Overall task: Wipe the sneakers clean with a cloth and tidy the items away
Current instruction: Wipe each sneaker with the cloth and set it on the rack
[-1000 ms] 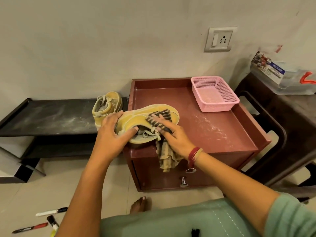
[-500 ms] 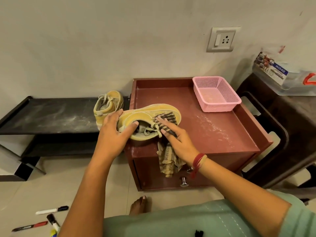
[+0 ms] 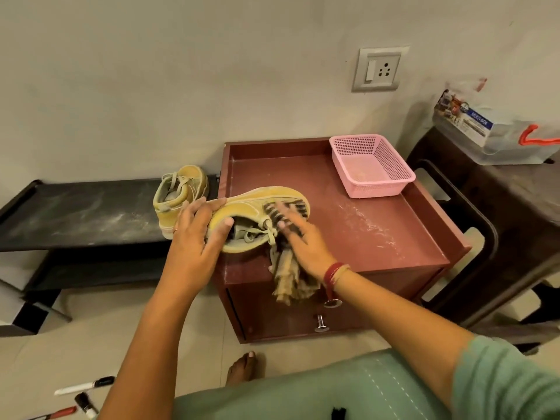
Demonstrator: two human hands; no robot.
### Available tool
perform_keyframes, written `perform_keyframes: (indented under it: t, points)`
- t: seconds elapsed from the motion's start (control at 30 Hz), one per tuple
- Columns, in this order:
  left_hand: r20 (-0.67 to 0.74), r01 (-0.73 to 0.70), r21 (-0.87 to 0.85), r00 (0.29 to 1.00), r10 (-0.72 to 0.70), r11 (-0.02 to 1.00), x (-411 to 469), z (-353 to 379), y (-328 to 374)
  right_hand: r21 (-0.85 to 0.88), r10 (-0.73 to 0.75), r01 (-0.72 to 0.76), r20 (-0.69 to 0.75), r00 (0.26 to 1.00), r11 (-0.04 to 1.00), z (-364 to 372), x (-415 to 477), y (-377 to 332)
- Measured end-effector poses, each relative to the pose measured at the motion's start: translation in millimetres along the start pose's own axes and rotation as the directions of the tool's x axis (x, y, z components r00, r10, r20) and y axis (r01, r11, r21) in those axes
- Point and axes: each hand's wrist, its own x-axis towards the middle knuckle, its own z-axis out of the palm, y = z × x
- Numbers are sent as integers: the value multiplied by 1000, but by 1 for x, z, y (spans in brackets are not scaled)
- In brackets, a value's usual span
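A yellow sneaker [image 3: 260, 201] lies on its side at the front left of the maroon cabinet top [image 3: 348, 225]. My left hand [image 3: 197, 234] grips its heel, thumb inside the opening. My right hand [image 3: 300, 237] presses a striped cloth [image 3: 291, 277] flat against the sneaker's toe end; the fingers are blurred by motion. The cloth's loose end hangs over the cabinet's front edge. The second yellow sneaker [image 3: 178, 195] stands upright on the black shelf [image 3: 75, 213] to the left.
A pink mesh basket [image 3: 371, 165] sits at the cabinet's back right. A dark stool [image 3: 485, 225] with a plastic box [image 3: 491, 137] stands to the right. Markers [image 3: 85, 386] lie on the floor at lower left, and a bare foot [image 3: 245, 366] is near the cabinet base.
My right hand has slid the cloth back and forth over the sneaker's toe area. My left hand keeps its hold on the heel.
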Motion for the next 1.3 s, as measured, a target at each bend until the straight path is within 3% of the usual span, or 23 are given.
perform_keyframes:
  t: [0.1,0.2,0.27,0.4,0.53,0.7,0.83,0.9,0.93,1.0,1.07,1.13,1.2,1.27,1.3]
  points:
    - [0,3,-16,1000,-3,1000,1,-1,1,-115,123,-143,-163,979,983,-11,14,9]
    - [3,6,-25,1000,-6,1000,1,-3,1,-40,-2,2,-8,1000,999,6,9,-1]
    - [18,2,-23,1000,-2,1000,1,-4,1,-61,-40,41,15,999,997,3,9,-2]
    - [31,-2,-27,1000,3,1000,-1,-4,0,-182,89,-123,-184,979,976,-11,21,7]
    - [32,-4,-40,999,6,999,1,-5,-1,-88,-75,73,-12,997,993,10,10,-8]
    - [44,-14,-26,999,15,1000,-2,-4,0,-238,24,-90,-269,963,967,-11,28,9]
    - [45,-13,-36,999,14,999,0,-4,-2,-185,-113,96,-84,990,978,10,15,-4]
    - [46,-4,-39,999,6,999,0,-4,-3,-218,-118,93,-104,988,971,-2,20,-1]
    - [47,-1,-38,999,3,999,0,-4,-3,-206,-74,43,-145,987,978,-9,25,2]
    - [49,-1,-35,999,3,999,-1,-4,-3,-22,63,-71,-265,962,997,-22,35,1]
    - [45,-10,-30,999,11,1000,-1,-4,-3,140,127,-74,-420,899,987,-35,44,-5]
    - [41,-9,-27,999,10,1000,-1,-4,-2,88,60,-13,-560,827,996,-47,47,-12]
    - [41,-6,-26,999,7,1000,-1,-3,-2,-19,-44,41,-605,795,999,-51,46,-18]
    - [42,-2,-31,999,3,1000,-1,-3,-2,-123,-146,96,-515,845,988,-41,41,-23]
    - [42,0,-33,999,2,999,0,-3,-3,-142,-175,127,-405,898,982,-31,37,-23]
